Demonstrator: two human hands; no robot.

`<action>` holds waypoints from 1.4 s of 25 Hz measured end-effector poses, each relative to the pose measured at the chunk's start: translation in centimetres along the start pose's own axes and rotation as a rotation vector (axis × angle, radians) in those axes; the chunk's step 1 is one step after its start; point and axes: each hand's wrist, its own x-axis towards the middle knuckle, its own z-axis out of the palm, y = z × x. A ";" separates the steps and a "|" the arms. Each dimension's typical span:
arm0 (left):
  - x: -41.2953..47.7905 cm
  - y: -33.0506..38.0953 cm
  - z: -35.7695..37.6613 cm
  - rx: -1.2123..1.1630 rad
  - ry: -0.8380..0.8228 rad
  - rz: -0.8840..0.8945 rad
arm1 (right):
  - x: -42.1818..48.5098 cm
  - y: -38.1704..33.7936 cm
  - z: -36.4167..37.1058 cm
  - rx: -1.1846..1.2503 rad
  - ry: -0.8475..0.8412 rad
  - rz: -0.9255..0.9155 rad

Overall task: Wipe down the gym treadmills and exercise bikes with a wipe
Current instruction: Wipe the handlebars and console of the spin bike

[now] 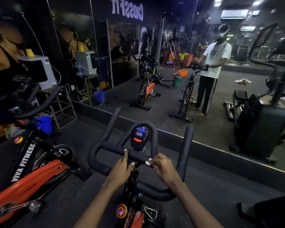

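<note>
The console [139, 136] and upright bar ends [186, 145] crowd the handlebar [115, 149]; floor [212, 176] beside lies open.

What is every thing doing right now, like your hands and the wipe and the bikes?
Left hand: holds the black padded handlebar, index finger straight across it.
Right hand: pinches the small white wipe.
Small white wipe: scrunched up, pressed on the handlebar.
Black oval console: upright, screen numbers unreadable.
Orange and black exercise bike on the left: standing, untouched.
</note>
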 end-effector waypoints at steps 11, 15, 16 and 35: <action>-1.4 -1.5 -1.1 0.075 -0.140 -0.007 | 1.4 -2.5 2.3 -0.029 -0.014 -0.007; -2.3 -1.1 -0.6 0.000 -0.085 -0.029 | 2.6 -4.2 4.7 0.015 -0.018 -0.068; -2.4 -1.1 -0.5 -0.010 -0.082 -0.034 | 2.4 -3.9 4.6 0.030 -0.009 -0.082; -2.4 -6.8 -2.4 0.263 0.368 0.043 | 3.1 -7.1 6.9 -0.048 -0.427 -0.141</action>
